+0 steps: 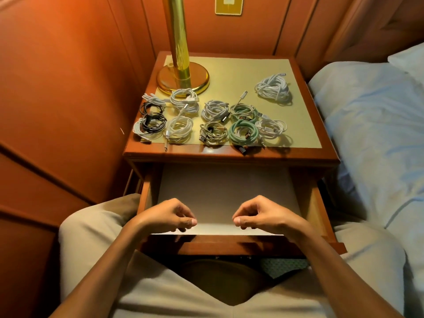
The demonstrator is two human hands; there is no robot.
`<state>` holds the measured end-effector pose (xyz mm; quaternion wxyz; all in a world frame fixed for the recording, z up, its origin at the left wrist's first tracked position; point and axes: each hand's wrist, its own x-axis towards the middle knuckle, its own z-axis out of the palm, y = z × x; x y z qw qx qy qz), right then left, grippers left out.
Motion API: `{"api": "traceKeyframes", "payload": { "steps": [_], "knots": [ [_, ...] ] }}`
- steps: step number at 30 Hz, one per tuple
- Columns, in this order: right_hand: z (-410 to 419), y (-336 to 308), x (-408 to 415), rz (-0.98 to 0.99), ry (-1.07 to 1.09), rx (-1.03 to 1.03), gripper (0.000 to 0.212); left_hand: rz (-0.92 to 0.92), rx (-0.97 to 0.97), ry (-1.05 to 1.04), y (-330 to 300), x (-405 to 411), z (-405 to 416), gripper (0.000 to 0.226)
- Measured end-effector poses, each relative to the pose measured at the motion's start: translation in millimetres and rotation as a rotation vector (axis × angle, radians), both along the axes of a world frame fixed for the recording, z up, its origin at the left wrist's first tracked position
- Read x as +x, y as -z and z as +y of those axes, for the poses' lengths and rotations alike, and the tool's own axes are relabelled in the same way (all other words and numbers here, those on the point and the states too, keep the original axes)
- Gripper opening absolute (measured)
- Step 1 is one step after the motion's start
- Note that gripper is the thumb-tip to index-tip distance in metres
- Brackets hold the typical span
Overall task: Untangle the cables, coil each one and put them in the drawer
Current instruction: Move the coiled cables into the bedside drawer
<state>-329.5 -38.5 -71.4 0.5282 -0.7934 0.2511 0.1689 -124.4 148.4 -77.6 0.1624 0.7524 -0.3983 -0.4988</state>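
- Your left hand point(168, 215) and right hand point(263, 214) hang over the drawer's point(319, 216) front edge, fingers curled loosely, thumb against fingertips; whether they pinch anything, you cannot tell.
- The drawer stands pulled out, its pale liner point(224, 189) bare.
- On the nightstand point(231, 154), coiled cables point(215, 121) lie along the front edge, white, black and green.
- One bigger white coil point(274, 88) sits apart near the right edge.
- A brass lamp point(182, 76) stands at the back left corner.
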Motion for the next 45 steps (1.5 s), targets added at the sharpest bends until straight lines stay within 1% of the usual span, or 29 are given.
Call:
{"api": "traceKeyframes", "payload": {
  "steps": [3,5,10,12,13,15,17,18,20,23,28,30,33,34,36,38,39,42,45],
  "knots": [
    [5.2,-8.8,39.5,-0.123,0.006,-0.024,0.011,-0.026,-0.127,-0.144,-21.8,17.5,3.1,0.019],
    [5.7,-19.5,67.1,-0.206,-0.011,-0.074,0.008,-0.094,-0.200,-0.206,-38.7,33.3,4.9,0.017],
    [3.0,-64.5,128.5,-0.425,-0.034,-0.253,0.021,-0.392,-0.424,-0.358,-76.8,76.6,-1.0,0.016],
    [1.1,-81.0,150.3,-0.500,-0.023,-0.354,0.025,-0.591,-0.468,-0.311,-88.1,97.0,-11.4,0.028],
    [0.0,-88.0,161.2,-0.519,-0.009,-0.427,0.028,-0.698,-0.455,-0.246,-91.8,107.5,-18.2,0.037],
    [-4.2,-98.4,183.3,-0.476,-0.023,-0.628,0.039,-0.855,-0.331,-0.100,-97.1,123.5,-34.1,0.056],
    [-8.7,-102.5,203.6,-0.326,-0.116,-0.818,0.053,-0.946,-0.154,0.009,-99.1,133.8,-49.7,0.070],
    [-9.7,-102.4,212.6,-0.241,-0.168,-0.876,0.059,-0.965,-0.090,0.050,-98.3,138.0,-56.3,0.075],
    [-10.8,-98.8,227.6,-0.121,-0.260,-0.923,0.071,-0.960,0.000,0.105,-95.5,145.4,-66.4,0.080],
    [-11.1,-90.0,243.3,-0.050,-0.360,-0.944,0.076,-0.869,0.078,0.127,-93.7,155.3,-74.7,0.084],
    [-14.5,-79.8,265.3,-0.024,-0.447,-0.935,0.090,-0.787,0.068,0.120,-95.6,166.1,-80.4,0.084],
    [-14.1,-80.6,271.4,-0.007,-0.483,-0.962,0.087,-0.764,0.057,0.124,-97.4,169.2,-81.0,0.081],
    [-12.6,-80.7,275.4,0.024,-0.507,-0.970,0.067,-0.745,0.053,0.130,-98.7,171.2,-81.9,0.072],
    [-12.2,-80.4,275.3,0.022,-0.503,-0.961,0.063,-0.746,0.055,0.134,-98.3,171.1,-82.5,0.072],
    [-11.7,-78.7,274.4,0.006,-0.498,-0.953,0.059,-0.756,0.065,0.150,-97.3,170.4,-83.6,0.077],
    [-10.5,-77.4,272.6,-0.016,-0.492,-0.953,0.057,-0.771,0.072,0.178,-96.8,169.0,-84.5,0.082],
    [-9.7,-77.1,271.5,-0.026,-0.489,-0.954,0.057,-0.777,0.072,0.192,-96.9,167.7,-85.0,0.081],
    [-7.8,-76.1,268.0,-0.031,-0.488,-0.946,0.061,-0.779,0.062,0.213,-94.8,162.5,-83.6,0.073],
    [-7.4,-76.1,263.4,-0.032,-0.497,-0.901,0.067,-0.756,0.027,0.178,-88.9,160.0,-78.9,0.060]
  ]
}}
